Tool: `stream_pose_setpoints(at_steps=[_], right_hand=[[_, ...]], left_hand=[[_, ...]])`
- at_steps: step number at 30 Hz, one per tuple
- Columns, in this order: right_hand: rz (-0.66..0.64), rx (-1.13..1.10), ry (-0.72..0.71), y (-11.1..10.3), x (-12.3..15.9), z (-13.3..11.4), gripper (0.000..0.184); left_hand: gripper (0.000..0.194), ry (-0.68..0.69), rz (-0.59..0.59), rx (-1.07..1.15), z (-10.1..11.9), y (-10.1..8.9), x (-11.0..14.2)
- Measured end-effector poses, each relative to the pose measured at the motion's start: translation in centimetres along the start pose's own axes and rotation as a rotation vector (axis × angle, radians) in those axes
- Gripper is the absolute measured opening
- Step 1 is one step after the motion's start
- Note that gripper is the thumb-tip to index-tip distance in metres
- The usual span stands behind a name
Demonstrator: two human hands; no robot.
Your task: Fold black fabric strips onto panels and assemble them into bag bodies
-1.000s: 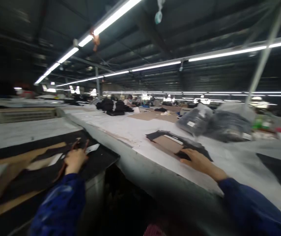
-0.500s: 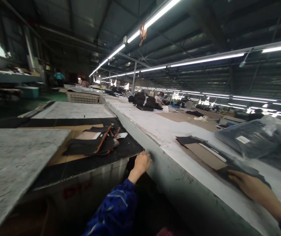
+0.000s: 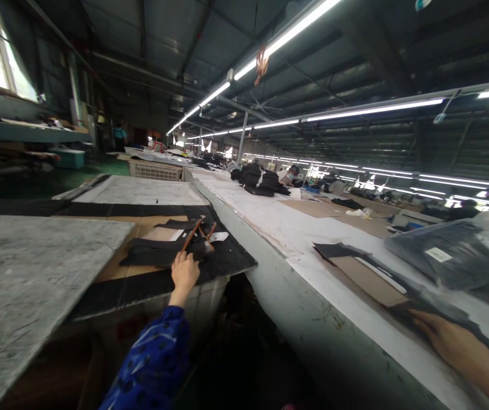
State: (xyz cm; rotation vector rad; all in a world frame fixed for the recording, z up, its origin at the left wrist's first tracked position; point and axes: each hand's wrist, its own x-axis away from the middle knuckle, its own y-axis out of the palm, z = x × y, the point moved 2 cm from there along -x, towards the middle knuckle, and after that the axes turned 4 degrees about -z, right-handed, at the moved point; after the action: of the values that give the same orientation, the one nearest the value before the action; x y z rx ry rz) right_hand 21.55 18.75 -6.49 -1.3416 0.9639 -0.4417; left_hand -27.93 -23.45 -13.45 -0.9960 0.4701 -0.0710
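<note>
My left hand point(image 3: 185, 274) reaches over the near side of a low stack. Its fingers are slightly apart, at the lower end of an orange-brown strip point(image 3: 191, 236), part of a forked item like wrapped tool handles. Beneath this lie dark cut pieces point(image 3: 146, 252), apparently fabric, and a small white piece point(image 3: 219, 236). On the white-covered table point(image 3: 265, 225), my right hand point(image 3: 453, 341) rests flat with fingers stretched out, on dark material at the near end of a brown panel point(image 3: 366, 279). A white strip point(image 3: 381, 274) lies along that panel.
A large grey board point(image 3: 35, 267) covers the left foreground. A gap separates the low stack from the table's side point(image 3: 304, 302). Plastic-wrapped dark goods point(image 3: 462, 250) lie at right, a dark fabric pile point(image 3: 257, 179) farther back. A person point(image 3: 289, 175) is beyond it.
My left hand has moved left from the stack's corner by the table to the orange-brown strip. My right hand stays on the dark material. The view has shifted slightly.
</note>
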Motion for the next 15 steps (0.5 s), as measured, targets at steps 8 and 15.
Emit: stream_pose_setpoints(at_steps=[8, 15], right_hand=[[0.214, 0.316, -0.022, -9.2, 4.7, -6.9, 0.033], [0.170, 0.239, -0.224, -13.2, 11.9, -7.6, 0.035]], left_hand=[[0.034, 0.171, 0.126, 0.213, -0.7, 2.5, 1.4], [0.030, 0.448, -0.067, 0.646, 9.7, 3.8, 5.5]])
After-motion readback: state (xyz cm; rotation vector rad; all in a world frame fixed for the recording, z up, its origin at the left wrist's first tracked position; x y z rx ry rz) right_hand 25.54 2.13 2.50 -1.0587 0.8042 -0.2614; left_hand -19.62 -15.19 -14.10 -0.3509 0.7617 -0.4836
